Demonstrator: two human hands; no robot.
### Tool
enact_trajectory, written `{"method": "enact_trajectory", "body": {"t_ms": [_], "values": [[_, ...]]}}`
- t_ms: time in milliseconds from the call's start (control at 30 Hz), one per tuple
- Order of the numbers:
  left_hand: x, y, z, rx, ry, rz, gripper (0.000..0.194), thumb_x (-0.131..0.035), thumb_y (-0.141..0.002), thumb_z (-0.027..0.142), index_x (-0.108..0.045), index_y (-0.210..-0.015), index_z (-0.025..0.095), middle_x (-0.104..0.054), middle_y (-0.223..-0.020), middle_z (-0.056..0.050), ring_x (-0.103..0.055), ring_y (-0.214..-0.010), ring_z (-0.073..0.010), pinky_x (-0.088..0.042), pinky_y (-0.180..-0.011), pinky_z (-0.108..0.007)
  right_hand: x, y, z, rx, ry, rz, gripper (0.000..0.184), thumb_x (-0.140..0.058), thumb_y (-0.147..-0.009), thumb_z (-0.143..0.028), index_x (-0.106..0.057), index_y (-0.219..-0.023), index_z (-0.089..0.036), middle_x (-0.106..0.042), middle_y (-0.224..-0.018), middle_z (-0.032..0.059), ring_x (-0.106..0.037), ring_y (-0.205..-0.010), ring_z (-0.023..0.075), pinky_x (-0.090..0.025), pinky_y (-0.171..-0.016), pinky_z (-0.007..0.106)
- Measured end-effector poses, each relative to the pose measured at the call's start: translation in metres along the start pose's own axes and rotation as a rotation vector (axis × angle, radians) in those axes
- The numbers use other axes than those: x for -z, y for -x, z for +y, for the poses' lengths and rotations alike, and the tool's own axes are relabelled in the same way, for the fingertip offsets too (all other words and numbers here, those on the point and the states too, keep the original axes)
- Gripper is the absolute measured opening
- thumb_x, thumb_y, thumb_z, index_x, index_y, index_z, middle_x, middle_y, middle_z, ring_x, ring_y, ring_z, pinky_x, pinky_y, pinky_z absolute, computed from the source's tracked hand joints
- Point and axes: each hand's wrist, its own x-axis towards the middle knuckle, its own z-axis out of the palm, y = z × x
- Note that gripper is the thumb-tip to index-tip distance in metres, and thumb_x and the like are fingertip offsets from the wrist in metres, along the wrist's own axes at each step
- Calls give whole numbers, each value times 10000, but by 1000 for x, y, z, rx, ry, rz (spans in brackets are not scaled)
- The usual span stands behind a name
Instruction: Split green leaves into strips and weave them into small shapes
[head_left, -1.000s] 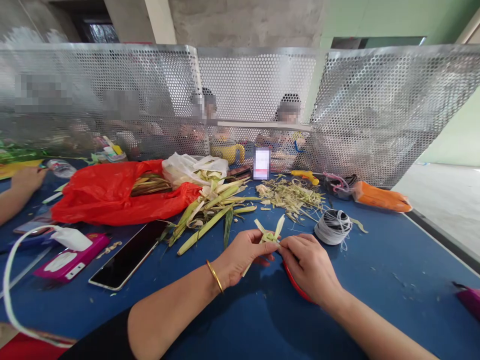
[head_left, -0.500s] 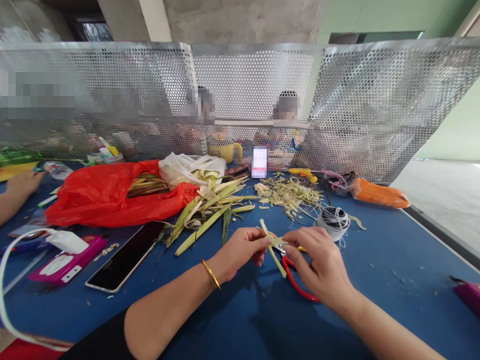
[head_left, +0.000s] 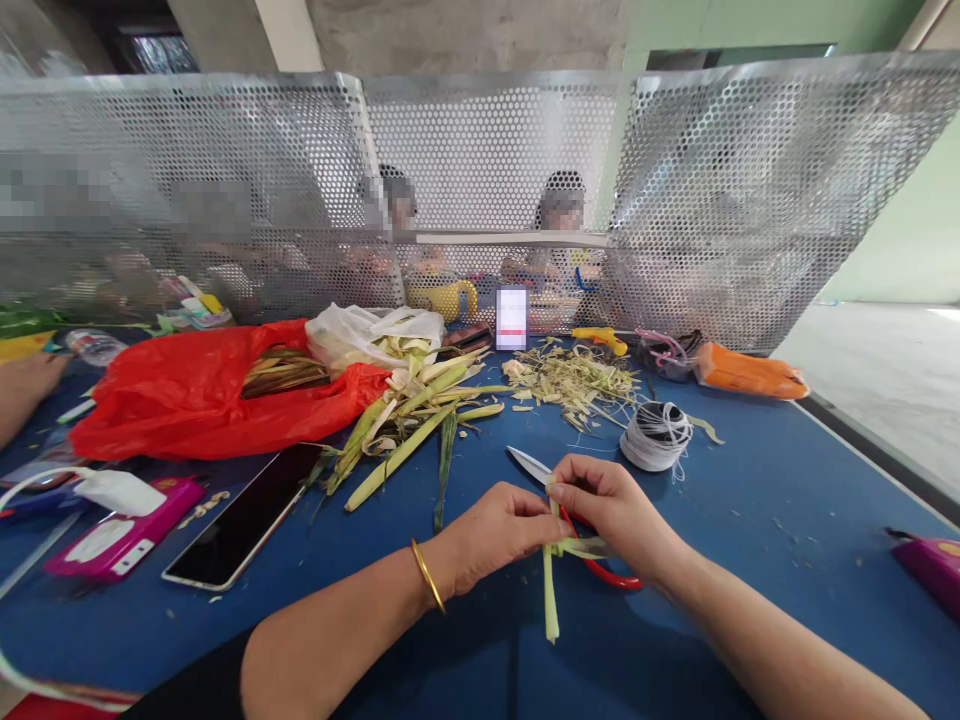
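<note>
My left hand [head_left: 499, 530] is pinched on a folded pale-green strip of plant leaf, like corn husk [head_left: 551, 595], whose long end hangs below the fingers. At the strip's upper end, the thumb and fingertips of my right hand [head_left: 611, 505] also close on it. Another piece of the strip sticks out to the right beneath that hand. Red-handled scissors [head_left: 531, 465] show behind and under my right hand, closed, blades toward the upper left; whether the palm touches them is hidden. A spool of white cord [head_left: 654, 440] stands beyond my right hand.
Husk stalks [head_left: 405, 450] spill from a red plastic bag [head_left: 165, 400]. Shredded trimmings [head_left: 574, 380] lie farther back. A dark phone [head_left: 244, 520] and magenta power bank [head_left: 124, 530] are at left, an orange packet [head_left: 750, 372] at right. A perforated metal screen [head_left: 495, 150] divides the table from people opposite.
My right hand has let the scissors out of its cutting grip and now pinches the husk strip. The strip has been turned and folded, its long end now hanging toward me.
</note>
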Motion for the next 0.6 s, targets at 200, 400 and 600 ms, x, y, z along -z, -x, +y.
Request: {"method": "enact_trajectory", "body": {"t_ms": [200,400,600], "values": [[0,5,7,17,23,-59,318,-607,-763,417,-730,-811,128,-343,-496,69,-248,-480,-72,-157,-474,-252,-2,-2,6,6,-1,214,310,-666,-722,-466,-550,-672,-183,-479,-546,-54,-406,-460,83,-316,-415,205],[3,0,5,115,271,-78,373,-684,-686,500,-592,-610,147,-509,-522,30,-378,-446,-62,-238,-462,-221,3,-6,3,47,49,142,316,-681,-719,-484,-603,-704,-178,-546,-608,-30,-477,-544,109,-384,-494,225],[6,-6,5,40,347,200,360,-684,-694,486,-612,-672,134,-492,-518,37,-402,-423,-52,-288,-445,-199,13,-12,5,-41,-260,390,432,-680,-708,-564,-652,-889,-172,-562,-699,-5,-511,-598,122,-424,-554,242]]}}
